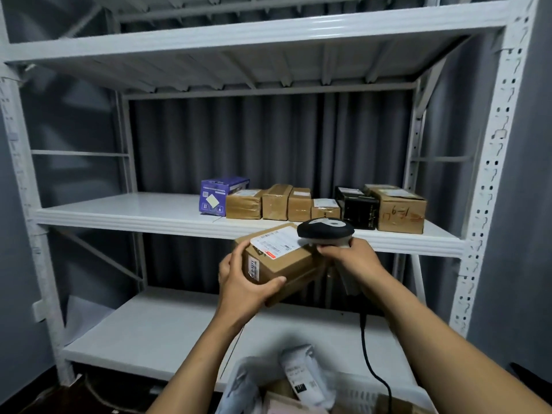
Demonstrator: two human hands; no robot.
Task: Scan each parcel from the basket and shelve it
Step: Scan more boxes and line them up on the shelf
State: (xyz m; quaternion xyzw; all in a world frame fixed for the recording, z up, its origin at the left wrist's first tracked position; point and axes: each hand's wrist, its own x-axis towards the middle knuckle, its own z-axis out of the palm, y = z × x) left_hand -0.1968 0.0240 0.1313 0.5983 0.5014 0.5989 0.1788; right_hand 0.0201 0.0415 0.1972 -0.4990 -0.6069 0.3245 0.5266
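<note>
Grey curtain (268,138) hung behind the white shelving rack (490,162) on my feed. The left hand (242,282) gripped a brown cardboard parcel (283,264), fingers on its left side and thumb along the near edge. It held the parcel tilted in the air just in front of the middle shelf (119,216). The right hand (355,255) was curled round the handle of a barcode scanner (325,231), whose dark head sat over the parcel's white label (277,239). I saw its black cable (369,354) drop toward the basket (361,389) at the bottom edge, where a white mailer bag (304,373) lay. On the middle shelf stood a row: a blue box (224,194), four brown parcels (276,203), a black box (357,207) and a larger brown box (401,210) marked by hand.
</note>
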